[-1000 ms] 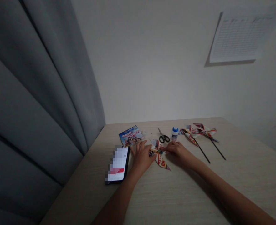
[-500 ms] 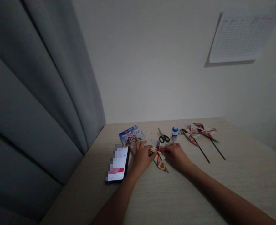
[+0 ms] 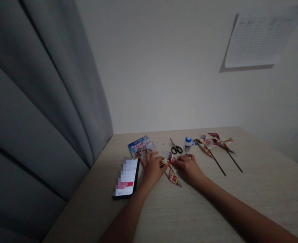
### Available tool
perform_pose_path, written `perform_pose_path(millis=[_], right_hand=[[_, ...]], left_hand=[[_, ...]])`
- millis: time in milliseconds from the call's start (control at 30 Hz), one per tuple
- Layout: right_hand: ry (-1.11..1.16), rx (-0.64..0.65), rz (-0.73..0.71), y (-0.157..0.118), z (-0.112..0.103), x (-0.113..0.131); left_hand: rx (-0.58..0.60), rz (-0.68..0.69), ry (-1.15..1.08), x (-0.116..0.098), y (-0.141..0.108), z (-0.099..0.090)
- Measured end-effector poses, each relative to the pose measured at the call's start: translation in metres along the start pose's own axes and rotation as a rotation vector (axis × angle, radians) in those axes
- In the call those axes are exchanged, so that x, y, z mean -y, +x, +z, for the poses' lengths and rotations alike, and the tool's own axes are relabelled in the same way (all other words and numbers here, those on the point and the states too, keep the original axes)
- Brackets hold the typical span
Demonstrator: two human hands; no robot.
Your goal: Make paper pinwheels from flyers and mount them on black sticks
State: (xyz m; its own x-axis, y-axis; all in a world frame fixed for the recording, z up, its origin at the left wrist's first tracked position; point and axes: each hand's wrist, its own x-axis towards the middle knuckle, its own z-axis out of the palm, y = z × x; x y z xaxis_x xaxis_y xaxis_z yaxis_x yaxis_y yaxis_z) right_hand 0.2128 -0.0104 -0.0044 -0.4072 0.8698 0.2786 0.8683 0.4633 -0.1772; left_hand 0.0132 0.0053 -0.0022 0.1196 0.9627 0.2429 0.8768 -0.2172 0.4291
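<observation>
A paper pinwheel (image 3: 172, 176) printed in red, white and yellow lies on the table between my hands. My left hand (image 3: 152, 168) is closed on its left side, thumb and index finger at the folds while the other fingers stretch forward. From the right, my right hand (image 3: 189, 166) presses its bunched fingertips on the pinwheel near the middle. The fingers cover part of the folded centre. Just beyond the hands stand a white glue bottle with a blue cap (image 3: 187, 145) and black-handled scissors (image 3: 176, 147).
Two finished-looking pinwheels on black sticks (image 3: 218, 162) lie at the right. A phone (image 3: 125, 179) rests left of my left hand, with a colourful printed leaflet (image 3: 141, 146) behind it. The table (image 3: 169, 219) meets a wall; a grey curtain (image 3: 50, 101) hangs at left.
My right fingertips have shifted slightly left, toward the pinwheel's centre. My left hand keeps its place on the paper. The view has moved very slightly.
</observation>
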Motion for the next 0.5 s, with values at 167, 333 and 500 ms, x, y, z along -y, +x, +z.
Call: perform_pose_path(millis=[167,333,500], right_hand=[[-0.025,0.033,-0.007,-0.0008,-0.0014,0.0017],[-0.027,0.045,0.019,-0.0001,-0.0007,0.0035],[-0.036,0.050,-0.004,-0.0007,-0.0070,0.0064]], left_hand=[[-0.012,0.009,-0.004,0.0012,0.0004,0.0020],[-0.016,0.011,-0.001,0.0018,0.0007,0.0031],[-0.025,0.022,-0.009,0.0032,0.0017,0.0043]])
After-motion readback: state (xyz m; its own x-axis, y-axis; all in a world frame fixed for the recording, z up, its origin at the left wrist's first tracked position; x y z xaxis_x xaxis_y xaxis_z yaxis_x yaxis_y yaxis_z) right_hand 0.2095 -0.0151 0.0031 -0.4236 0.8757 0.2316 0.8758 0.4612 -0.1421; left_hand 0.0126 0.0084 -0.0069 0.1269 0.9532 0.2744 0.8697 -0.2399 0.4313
